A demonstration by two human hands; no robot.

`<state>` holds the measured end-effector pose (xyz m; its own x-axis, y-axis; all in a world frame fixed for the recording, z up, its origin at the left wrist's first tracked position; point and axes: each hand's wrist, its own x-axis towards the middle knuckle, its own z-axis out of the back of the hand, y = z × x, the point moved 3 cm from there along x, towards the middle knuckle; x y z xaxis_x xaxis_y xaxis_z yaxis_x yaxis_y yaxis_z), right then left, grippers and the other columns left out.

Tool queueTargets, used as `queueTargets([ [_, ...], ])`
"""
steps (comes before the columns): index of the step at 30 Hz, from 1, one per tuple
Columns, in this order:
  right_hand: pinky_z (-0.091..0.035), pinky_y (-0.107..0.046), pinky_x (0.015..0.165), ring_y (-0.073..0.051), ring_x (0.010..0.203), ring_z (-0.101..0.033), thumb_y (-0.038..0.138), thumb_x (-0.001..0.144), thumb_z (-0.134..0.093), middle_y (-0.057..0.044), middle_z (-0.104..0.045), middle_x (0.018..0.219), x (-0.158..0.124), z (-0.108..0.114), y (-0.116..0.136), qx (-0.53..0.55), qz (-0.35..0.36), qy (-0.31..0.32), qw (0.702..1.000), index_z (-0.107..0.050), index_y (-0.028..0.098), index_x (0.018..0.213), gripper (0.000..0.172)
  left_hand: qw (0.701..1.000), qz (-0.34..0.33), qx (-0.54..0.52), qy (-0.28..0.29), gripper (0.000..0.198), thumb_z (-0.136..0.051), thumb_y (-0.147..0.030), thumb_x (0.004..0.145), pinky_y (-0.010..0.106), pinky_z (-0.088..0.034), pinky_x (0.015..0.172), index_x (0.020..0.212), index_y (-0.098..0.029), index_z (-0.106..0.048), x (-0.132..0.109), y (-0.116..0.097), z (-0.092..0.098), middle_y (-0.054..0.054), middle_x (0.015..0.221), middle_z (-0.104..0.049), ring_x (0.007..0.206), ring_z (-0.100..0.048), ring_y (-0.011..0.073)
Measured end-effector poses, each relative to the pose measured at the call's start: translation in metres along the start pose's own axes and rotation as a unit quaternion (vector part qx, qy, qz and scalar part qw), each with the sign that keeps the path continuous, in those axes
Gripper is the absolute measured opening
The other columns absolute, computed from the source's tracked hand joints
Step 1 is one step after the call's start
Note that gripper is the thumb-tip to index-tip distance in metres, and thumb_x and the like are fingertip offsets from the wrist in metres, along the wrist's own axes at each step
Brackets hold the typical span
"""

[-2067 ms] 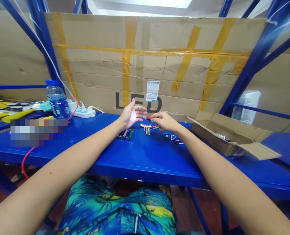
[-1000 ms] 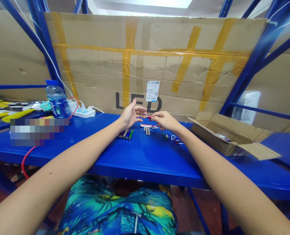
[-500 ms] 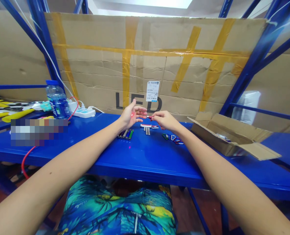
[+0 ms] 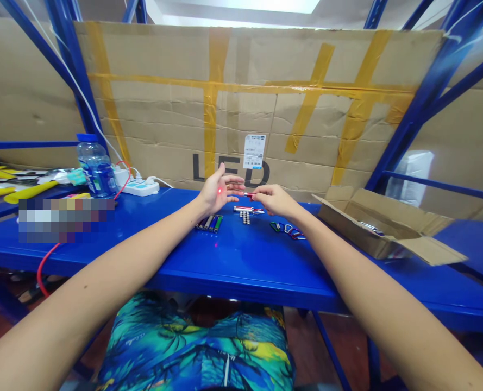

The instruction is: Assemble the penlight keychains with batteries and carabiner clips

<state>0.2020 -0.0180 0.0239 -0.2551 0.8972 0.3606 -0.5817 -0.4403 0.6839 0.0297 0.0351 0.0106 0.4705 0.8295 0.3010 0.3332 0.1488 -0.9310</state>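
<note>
My right hand (image 4: 274, 200) pinches a small red keychain torch (image 4: 248, 195) and points it left at my left hand (image 4: 218, 191). The left hand is held open, palm toward the torch, with a red light dot on the palm. A second red dot shows on the blue table (image 4: 225, 260) below. Under the hands lie a row of several small torches (image 4: 209, 223), a cluster of small batteries (image 4: 245, 217), one more silver and red torch (image 4: 244, 209) and several coloured carabiner clips (image 4: 287, 229).
An open cardboard box (image 4: 388, 228) lies at the right. A water bottle (image 4: 96, 167) and a white power strip (image 4: 140, 188) with a red cable stand at the back left, beside yellow tools (image 4: 25, 191). A taped cardboard sheet (image 4: 241, 103) walls off the back.
The light on my left palm went from a white glow to a red dot, and a red dot appeared on the table. Both hands stayed almost still.
</note>
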Motion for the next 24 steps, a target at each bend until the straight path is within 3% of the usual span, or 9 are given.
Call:
queueTargets([
  [12, -0.031, -0.027, 0.05, -0.011, 0.049, -0.039, 0.031, 0.081, -0.054, 0.004, -0.044, 0.051, -0.0003, -0.0004, 0.0006, 0.004, 0.006, 0.006, 1.0, -0.068, 0.014, 0.083, 0.022, 0.999, 0.005, 0.01, 0.04, 0.081, -0.032, -0.08, 0.081, 0.039, -0.052, 0.075, 0.118, -0.014, -0.061, 0.0003, 0.0004, 0.0002, 0.015, 0.097, -0.071, 0.097, -0.064, 0.0303],
  [18, -0.03, -0.027, 0.05, -0.011, 0.049, -0.038, 0.029, 0.079, -0.053, 0.004, -0.042, 0.051, 0.0021, 0.0015, -0.0034, 0.01, -0.004, -0.003, 1.0, -0.067, 0.014, 0.08, 0.02, 0.999, -0.001, 0.024, 0.029, 0.077, -0.037, -0.08, 0.08, 0.039, -0.052, 0.074, 0.106, -0.014, -0.065, -0.0022, -0.0006, -0.0024, 0.017, 0.099, -0.071, 0.095, -0.065, 0.0298],
  [21, -0.029, -0.027, 0.05, -0.011, 0.049, -0.036, 0.033, 0.081, -0.053, 0.004, -0.042, 0.052, 0.0037, 0.0009, -0.0059, 0.018, 0.005, 0.003, 1.0, -0.068, 0.014, 0.083, 0.024, 0.996, -0.025, 0.077, 0.028, 0.056, -0.054, -0.067, 0.082, 0.036, -0.052, 0.073, 0.1, -0.015, -0.065, -0.0008, 0.003, -0.0058, 0.014, 0.094, -0.07, 0.083, -0.067, 0.0227],
  [24, -0.029, -0.027, 0.051, -0.01, 0.05, -0.036, 0.037, 0.083, -0.053, 0.004, -0.042, 0.054, 0.0055, -0.0007, -0.0088, 0.018, 0.011, 0.026, 0.999, -0.069, 0.014, 0.085, 0.028, 0.978, -0.081, 0.19, 0.033, 0.028, -0.074, -0.036, 0.075, 0.035, -0.052, 0.077, 0.091, -0.015, -0.066, 0.0018, 0.006, -0.0094, 0.008, 0.084, -0.07, 0.078, -0.066, 0.0176],
])
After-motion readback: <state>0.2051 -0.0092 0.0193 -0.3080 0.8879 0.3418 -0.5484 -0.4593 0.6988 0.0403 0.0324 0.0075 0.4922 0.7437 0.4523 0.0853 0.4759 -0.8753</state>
